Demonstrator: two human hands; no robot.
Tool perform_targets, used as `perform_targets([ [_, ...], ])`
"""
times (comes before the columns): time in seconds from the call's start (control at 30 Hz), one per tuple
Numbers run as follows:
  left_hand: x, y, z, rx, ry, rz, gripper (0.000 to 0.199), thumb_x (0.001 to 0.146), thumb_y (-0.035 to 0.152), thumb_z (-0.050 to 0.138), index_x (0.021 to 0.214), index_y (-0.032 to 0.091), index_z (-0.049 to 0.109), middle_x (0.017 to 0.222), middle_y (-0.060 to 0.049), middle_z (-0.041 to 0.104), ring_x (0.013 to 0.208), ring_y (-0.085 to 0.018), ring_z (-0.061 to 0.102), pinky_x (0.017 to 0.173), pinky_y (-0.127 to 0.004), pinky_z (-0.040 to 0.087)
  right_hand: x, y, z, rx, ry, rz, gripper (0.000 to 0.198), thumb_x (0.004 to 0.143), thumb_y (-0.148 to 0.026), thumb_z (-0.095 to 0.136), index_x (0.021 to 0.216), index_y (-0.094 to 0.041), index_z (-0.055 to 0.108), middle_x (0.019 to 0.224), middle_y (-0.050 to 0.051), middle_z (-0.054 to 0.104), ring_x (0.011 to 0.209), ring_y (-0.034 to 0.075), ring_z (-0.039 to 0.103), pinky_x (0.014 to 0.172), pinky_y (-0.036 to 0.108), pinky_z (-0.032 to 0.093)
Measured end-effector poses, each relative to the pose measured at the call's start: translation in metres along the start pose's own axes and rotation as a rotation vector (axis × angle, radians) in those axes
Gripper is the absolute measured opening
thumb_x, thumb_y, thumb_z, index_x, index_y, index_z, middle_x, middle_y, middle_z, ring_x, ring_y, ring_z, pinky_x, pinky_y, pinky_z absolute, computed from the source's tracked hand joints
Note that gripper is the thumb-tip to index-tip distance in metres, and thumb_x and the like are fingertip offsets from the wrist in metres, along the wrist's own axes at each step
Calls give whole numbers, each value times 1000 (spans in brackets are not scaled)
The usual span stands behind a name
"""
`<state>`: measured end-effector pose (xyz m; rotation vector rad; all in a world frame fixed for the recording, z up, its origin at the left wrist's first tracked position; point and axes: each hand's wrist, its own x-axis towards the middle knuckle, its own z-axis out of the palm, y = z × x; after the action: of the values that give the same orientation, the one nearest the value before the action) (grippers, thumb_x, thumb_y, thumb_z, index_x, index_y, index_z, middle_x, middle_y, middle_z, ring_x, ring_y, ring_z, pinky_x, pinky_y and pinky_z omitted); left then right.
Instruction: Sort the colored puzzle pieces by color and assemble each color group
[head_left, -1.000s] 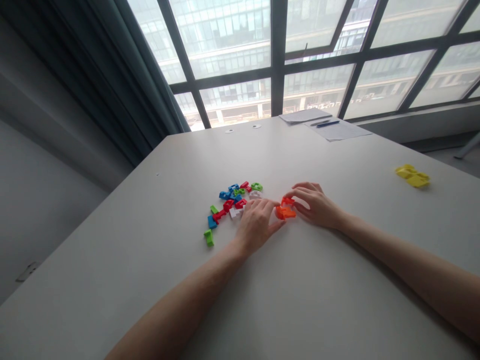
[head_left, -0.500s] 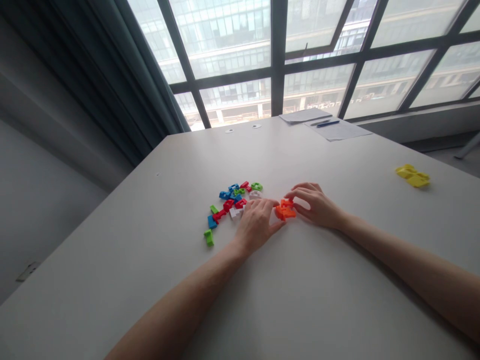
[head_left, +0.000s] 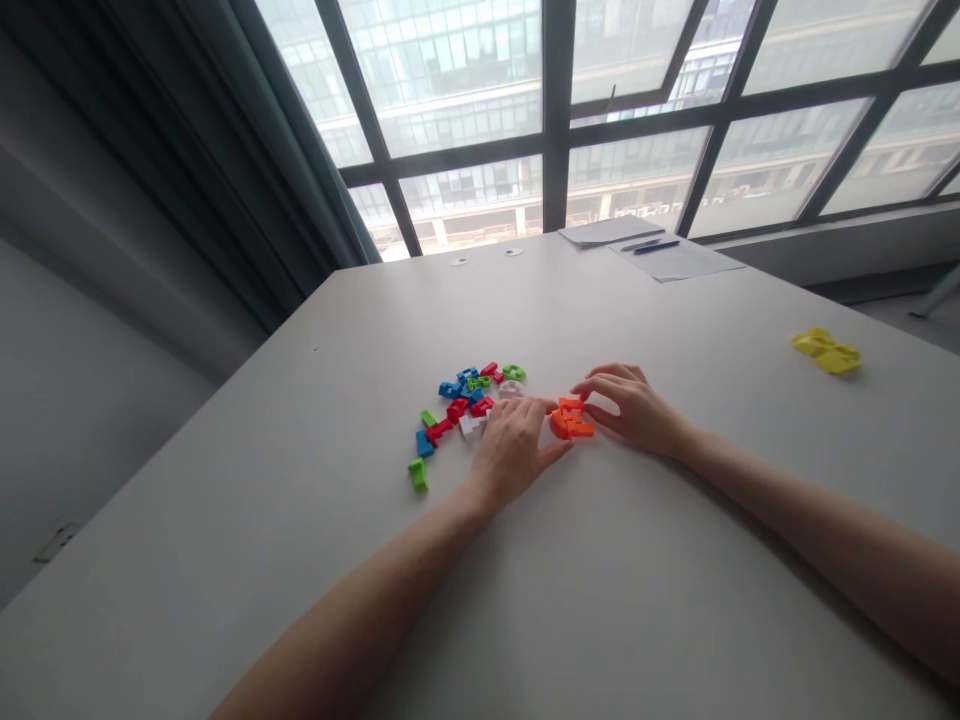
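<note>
Our orange blocks (head_left: pixel 571 426) lie between left hand (head_left: pixel 511 448) and right hand (head_left: pixel 634 411), both half-curled; whether either grips, we can't tell.

Upper left: dark curtain (head_left: pixel 202 140) hung beside dark-framed window (head_left: pixel 555 110). Upper right of centre: paper sheets (head_left: pixel 694 265) laid out, topped by blue pen (head_left: pixel 656 247). Lower left: wall socket (head_left: pixel 56 543) mounted on grey wall (head_left: pixel 90 370).
</note>
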<state>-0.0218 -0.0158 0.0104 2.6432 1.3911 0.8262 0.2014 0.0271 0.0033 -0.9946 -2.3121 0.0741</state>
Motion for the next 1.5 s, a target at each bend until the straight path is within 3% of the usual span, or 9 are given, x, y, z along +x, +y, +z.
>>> perform_targets([
  [0.17, 0, 0, 0, 3, -1, -34, 36, 84, 43, 68, 109, 20, 56, 106, -6, 66, 104, -25, 59, 94, -41, 45, 0, 2, 1, -31, 16, 8, 11, 91, -31, 55, 91, -25, 65, 96, 5, 72, 103, 24, 59, 94, 42, 35],
  [0.4, 1, 0, -1, -7, 8, -45, 21, 88, 36, 63, 102, 20, 60, 101, -5, 68, 101, -23, 60, 93, -39, 45, 0, 2, 2, -42, 48, 8, 11, 92, -29, 56, 88, -25, 66, 91, 3, 73, 99, 22, 60, 92, 40, 35],
  [0.8, 1, -1, -1, -11, -10, -21, 23, 87, 35, 65, 105, 22, 61, 105, -4, 66, 104, -23, 58, 94, -40, 45, 0, 4, 4, -66, 74, 40, 7, 88, -29, 59, 87, -25, 65, 90, 3, 73, 101, 23, 64, 93, 41, 37],
  [0.97, 1, 0, -2, -17, -13, -18, 22, 88, 35, 64, 106, 23, 61, 107, -4, 66, 106, -23, 57, 95, -40, 44, 0, 3, 4, -66, 61, 40, 10, 89, -30, 57, 91, -25, 65, 104, 6, 72, 104, 23, 63, 93, 41, 38],
  [1.2, 1, -1, -2, -16, -19, -16, 22, 88, 34, 63, 106, 22, 61, 108, -4, 66, 106, -24, 57, 95, -41, 45, 0, 2, 3, -84, 81, 74, 10, 89, -33, 58, 89, -24, 62, 96, 6, 72, 102, 23, 62, 93, 42, 37],
  [1.3, 2, 0, -3, -26, -12, 23, 26, 90, 34, 60, 114, 23, 60, 112, -6, 64, 108, -23, 57, 96, -41, 45, 0, 4, 4, -83, 96, 82, 9, 89, -33, 58, 89, -25, 62, 92, 4, 72, 101, 23, 61, 92, 41, 37],
  [1.4, 1, 1, -3, -37, -62, 149, 31, 93, 30, 56, 124, 28, 57, 123, -6, 60, 114, -22, 55, 98, -40, 45, -1, 8, 3, -107, 126, 100, 8, 90, -32, 57, 91, -26, 62, 92, 3, 72, 100, 24, 60, 92, 42, 36],
  [1.5, 1, 3, -3, -6, -99, 259, 28, 96, 29, 50, 122, 32, 59, 132, -5, 57, 116, -22, 54, 98, -40, 44, -1, 12, 1, -134, 156, 137, 8, 89, -31, 57, 94, -26, 63, 93, 3, 73, 101, 26, 59, 92, 44, 35],
])
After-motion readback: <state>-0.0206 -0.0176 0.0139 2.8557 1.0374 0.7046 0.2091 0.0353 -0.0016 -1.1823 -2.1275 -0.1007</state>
